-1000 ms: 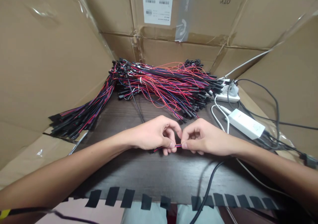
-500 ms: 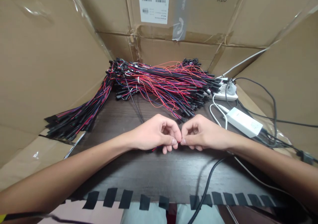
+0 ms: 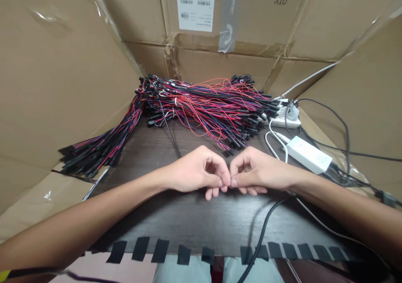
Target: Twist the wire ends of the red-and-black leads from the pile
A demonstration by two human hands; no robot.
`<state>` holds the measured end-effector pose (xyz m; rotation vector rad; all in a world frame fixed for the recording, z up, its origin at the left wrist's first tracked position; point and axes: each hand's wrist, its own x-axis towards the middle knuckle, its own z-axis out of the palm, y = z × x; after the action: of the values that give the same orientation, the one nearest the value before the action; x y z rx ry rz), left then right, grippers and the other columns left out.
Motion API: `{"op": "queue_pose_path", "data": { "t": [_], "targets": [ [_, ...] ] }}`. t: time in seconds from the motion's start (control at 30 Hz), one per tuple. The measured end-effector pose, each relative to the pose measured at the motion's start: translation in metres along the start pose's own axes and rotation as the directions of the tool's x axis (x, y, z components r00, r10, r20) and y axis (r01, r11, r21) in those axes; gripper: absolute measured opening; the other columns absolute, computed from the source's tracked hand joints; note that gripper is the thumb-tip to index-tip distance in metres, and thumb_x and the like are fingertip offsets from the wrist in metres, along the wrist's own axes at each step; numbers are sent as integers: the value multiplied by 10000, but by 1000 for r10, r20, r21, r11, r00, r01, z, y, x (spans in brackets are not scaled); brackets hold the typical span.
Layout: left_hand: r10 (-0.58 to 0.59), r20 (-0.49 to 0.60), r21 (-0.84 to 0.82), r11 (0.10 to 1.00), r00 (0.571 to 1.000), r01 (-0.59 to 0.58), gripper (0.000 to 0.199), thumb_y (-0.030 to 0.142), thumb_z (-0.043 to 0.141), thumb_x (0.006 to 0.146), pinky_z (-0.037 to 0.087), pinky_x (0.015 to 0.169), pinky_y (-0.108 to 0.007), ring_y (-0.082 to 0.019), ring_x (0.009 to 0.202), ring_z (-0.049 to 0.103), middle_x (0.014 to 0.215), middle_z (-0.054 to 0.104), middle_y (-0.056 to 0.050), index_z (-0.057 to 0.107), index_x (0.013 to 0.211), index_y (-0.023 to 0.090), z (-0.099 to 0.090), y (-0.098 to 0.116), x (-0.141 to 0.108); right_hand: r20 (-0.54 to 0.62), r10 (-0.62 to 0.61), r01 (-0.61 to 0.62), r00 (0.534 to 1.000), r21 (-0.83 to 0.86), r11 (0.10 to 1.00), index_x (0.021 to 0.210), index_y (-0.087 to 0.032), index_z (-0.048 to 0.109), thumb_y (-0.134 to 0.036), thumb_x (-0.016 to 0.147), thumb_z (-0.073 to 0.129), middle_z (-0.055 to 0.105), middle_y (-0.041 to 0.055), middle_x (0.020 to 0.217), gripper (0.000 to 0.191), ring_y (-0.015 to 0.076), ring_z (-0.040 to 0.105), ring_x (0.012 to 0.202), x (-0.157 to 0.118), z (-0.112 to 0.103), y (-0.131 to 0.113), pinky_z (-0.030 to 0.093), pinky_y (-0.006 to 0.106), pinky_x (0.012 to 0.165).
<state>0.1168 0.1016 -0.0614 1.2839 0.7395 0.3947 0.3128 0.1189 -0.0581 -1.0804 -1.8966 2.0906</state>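
Over the dark tabletop (image 3: 176, 216), my left hand (image 3: 205, 172) and my right hand (image 3: 253, 172) meet at the fingertips. Thumb and forefinger are pinched together on each. Whatever lies between the fingertips is hidden or too small to make out. Just beyond the hands lies a large bundle of red, blue and black wires (image 3: 207, 107), with black connectors and sleeve ends. A white tie (image 3: 175, 102) goes round part of it.
Another bunch of black-sleeved wires (image 3: 97, 149) hangs to the left. A white power adapter (image 3: 309, 154) and a power strip (image 3: 284, 122) lie at right. A black cable (image 3: 265, 224) crosses the front edge, where black tape strips (image 3: 160, 250) stick. Cardboard walls (image 3: 226, 71) surround the table.
Both hands have shifted slightly, fingertips still together. A short red and dark wire end that showed below my left hand is out of sight now. My right hand's lower fingers have spread out a little.
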Motion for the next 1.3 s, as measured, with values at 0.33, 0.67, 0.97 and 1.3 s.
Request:
{"op": "queue_pose_path", "data": {
  "t": [0.33,0.67,0.97,1.3],
  "targets": [
    [-85,97,-38,995,992,89,107,62,630,701,531,472,-186,-105,512,643,695,698,-49,706,773,80,-8,-6,1,27,21,-22,999,54,998,669,-86,635,-185,686,658,580,-30,482,103,31,450,333,2,-6,4,289,117,284],
    [-115,86,-22,993,990,117,112,32,618,681,514,434,-157,-98,446,618,561,676,-23,714,700,88,-18,-2,1,129,54,-67,990,95,993,708,-69,660,-225,716,669,664,32,573,157,88,597,433,4,-31,1,458,161,384],
    [-139,96,28,990,986,137,165,4,585,675,478,407,-122,-79,418,598,545,674,-20,721,688,97,-21,0,2,99,65,-69,993,30,997,731,-69,668,-219,736,653,608,-10,517,151,18,403,357,6,-35,3,217,135,321],
    [-161,123,51,987,979,155,154,29,600,695,468,414,-124,-80,431,603,556,681,-21,729,730,105,-26,-1,1,61,61,-57,996,-74,996,726,-71,667,-238,706,678,533,-44,467,168,24,332,389,3,-33,3,196,165,385]
  ]
}}
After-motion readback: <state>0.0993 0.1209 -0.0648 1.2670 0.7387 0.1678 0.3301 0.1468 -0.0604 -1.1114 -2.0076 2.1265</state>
